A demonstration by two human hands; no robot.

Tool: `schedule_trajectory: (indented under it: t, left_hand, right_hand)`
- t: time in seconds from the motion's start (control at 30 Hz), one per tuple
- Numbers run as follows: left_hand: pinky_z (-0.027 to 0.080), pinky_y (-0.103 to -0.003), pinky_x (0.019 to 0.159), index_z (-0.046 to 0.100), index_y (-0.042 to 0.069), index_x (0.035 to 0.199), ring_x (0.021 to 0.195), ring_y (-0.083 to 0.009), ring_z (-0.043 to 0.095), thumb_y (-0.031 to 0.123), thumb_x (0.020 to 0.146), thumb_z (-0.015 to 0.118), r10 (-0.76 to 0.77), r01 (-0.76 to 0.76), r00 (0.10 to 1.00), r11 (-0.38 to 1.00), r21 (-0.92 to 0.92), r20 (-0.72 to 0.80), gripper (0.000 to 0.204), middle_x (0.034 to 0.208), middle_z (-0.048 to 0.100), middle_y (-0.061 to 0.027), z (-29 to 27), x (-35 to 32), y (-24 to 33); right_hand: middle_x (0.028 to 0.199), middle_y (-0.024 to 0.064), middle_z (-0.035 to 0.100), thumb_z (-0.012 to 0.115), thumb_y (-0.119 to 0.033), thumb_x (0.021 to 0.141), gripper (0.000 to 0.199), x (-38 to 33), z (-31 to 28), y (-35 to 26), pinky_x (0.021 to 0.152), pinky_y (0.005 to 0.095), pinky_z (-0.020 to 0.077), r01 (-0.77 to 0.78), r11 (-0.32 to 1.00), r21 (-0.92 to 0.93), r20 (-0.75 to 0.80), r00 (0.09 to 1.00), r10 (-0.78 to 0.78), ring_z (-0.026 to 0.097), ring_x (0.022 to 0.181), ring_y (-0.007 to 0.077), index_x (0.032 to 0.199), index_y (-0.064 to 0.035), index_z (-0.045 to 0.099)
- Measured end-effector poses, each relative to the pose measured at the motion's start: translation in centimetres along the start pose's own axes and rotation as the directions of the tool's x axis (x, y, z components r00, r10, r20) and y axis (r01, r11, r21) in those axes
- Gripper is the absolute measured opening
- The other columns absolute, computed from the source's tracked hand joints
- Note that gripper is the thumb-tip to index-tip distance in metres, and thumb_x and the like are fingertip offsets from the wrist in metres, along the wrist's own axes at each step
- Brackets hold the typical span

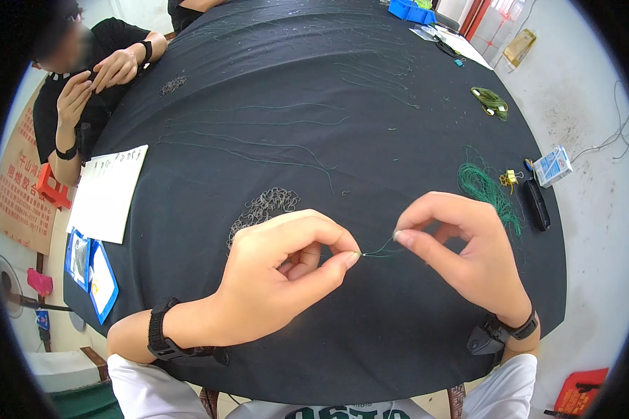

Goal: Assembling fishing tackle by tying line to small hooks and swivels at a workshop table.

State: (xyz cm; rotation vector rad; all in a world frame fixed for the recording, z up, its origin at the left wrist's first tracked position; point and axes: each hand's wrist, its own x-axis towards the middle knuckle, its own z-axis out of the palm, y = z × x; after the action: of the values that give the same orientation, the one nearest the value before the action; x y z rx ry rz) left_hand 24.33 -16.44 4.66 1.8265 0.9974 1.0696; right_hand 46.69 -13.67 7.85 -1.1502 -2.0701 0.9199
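Note:
My left hand (279,272) pinches thumb and forefinger together near the middle of the table. A thin green line (379,252) runs out of its fingertips, with a tiny pale spot at the pinch. Whether a hook is held inside these fingers is hidden. My right hand (465,248) is closed in a pinch on the same line, a short way to the right. Between the two hands the line forms a small slack loop. Just beyond my left hand lies a heap of small grey metal hooks (269,204), partly covered by it.
A tangled green line bundle (479,183) lies right, beside a yellow binder clip (511,177), a black case (536,204) and a small box (553,166). Cut lines (258,138) stretch across the black cloth. At left are white paper (108,192), blue packets (91,269) and a co-worker's hands (94,84).

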Motion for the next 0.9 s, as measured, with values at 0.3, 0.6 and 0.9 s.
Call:
schedule_trajectory:
  t: [0.3, 0.6, 0.9]
  left_hand:
    - [0.046, -0.017, 0.066, 0.061, -0.006, 0.095, 0.079, -0.0071, 0.060, -0.003, 0.085, 0.061, -0.280, 0.273, 0.959, 0.889, -0.367, 0.036, 0.010, 0.089, 0.063, -0.0075, -0.2, 0.3, 0.6]
    - [0.035, -0.015, 0.053, 0.062, -0.003, 0.097, 0.064, -0.0018, 0.050, 0.005, 0.089, 0.060, -0.331, 0.311, 0.942, 0.816, -0.488, 0.046, 0.012, 0.084, 0.064, -0.0053, -0.3, 0.6, 0.3]
    - [0.043, -0.015, 0.062, 0.061, -0.004, 0.097, 0.075, -0.0045, 0.057, 0.002, 0.089, 0.059, -0.282, 0.236, 0.959, 0.857, -0.458, -0.035, 0.010, 0.087, 0.063, -0.0049, 0.2, 0.2, 0.1]
  right_hand:
    - [0.085, 0.0079, 0.065, 0.058, -0.011, 0.091, 0.014, 0.9, 0.0, 0.3, 0.056, 0.0208, 0.0497, -0.402, 0.750, 0.525, 0.402, 0.894, 0.198, 0.063, 0.073, 0.0116, 0.096, 0.0018, 0.060]
    - [0.073, 0.0027, 0.063, 0.059, -0.010, 0.090, 0.010, 0.1, 1.2, 0.2, 0.054, 0.0190, 0.0465, -0.259, 0.875, 0.409, 0.229, 0.957, 0.176, 0.060, 0.063, 0.0060, 0.093, -0.0005, 0.062]
    - [0.073, 0.0092, 0.063, 0.064, 0.000, 0.080, 0.008, -0.6, 3.2, 0.5, 0.051, 0.0256, 0.0467, 0.196, 0.978, 0.078, -0.006, 0.981, -0.196, 0.060, 0.056, 0.0152, 0.087, -0.0024, 0.062]
